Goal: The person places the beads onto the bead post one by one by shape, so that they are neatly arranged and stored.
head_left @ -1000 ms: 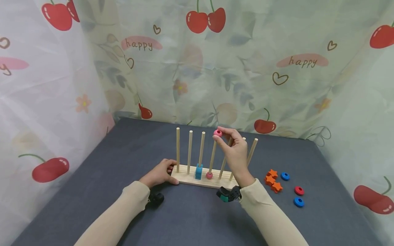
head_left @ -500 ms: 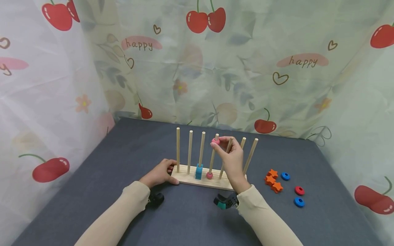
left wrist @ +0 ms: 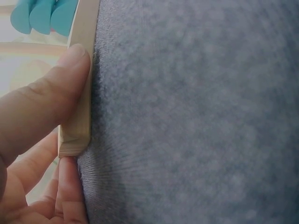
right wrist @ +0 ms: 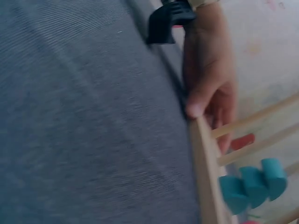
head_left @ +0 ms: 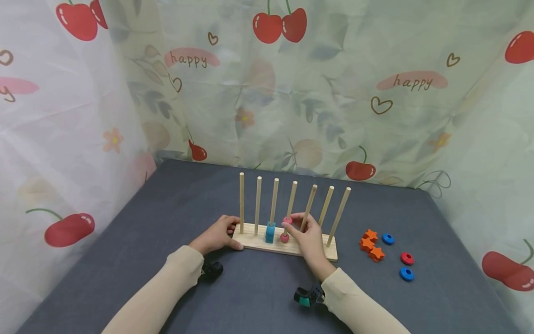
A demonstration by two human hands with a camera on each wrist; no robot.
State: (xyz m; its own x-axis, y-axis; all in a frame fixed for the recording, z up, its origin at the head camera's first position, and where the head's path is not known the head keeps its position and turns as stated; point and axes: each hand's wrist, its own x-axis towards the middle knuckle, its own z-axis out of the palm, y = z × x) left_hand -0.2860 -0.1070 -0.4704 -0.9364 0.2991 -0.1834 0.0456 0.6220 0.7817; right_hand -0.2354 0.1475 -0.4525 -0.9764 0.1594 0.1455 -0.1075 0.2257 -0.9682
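Head view puts the right hand (head_left: 308, 236) nearest a pink bead (head_left: 287, 220), pinched partway down the fourth peg (head_left: 292, 197) and partly covered by fingertips — a second pink bead (head_left: 284, 238) sits apart below it. That hand hides the feet of the fifth peg (head_left: 309, 200) and sixth peg (head_left: 327, 204). The left hand (head_left: 217, 235) grips the pale, grained wooden base (head_left: 250, 239) (some fingers out of sight behind it). On the third peg (head_left: 274, 199), a curvy blue piece (head_left: 270, 233) — cropped in the left wrist view. Rightward, orange stars (head_left: 367, 244) lie on dark woven cloth (head_left: 250, 297).
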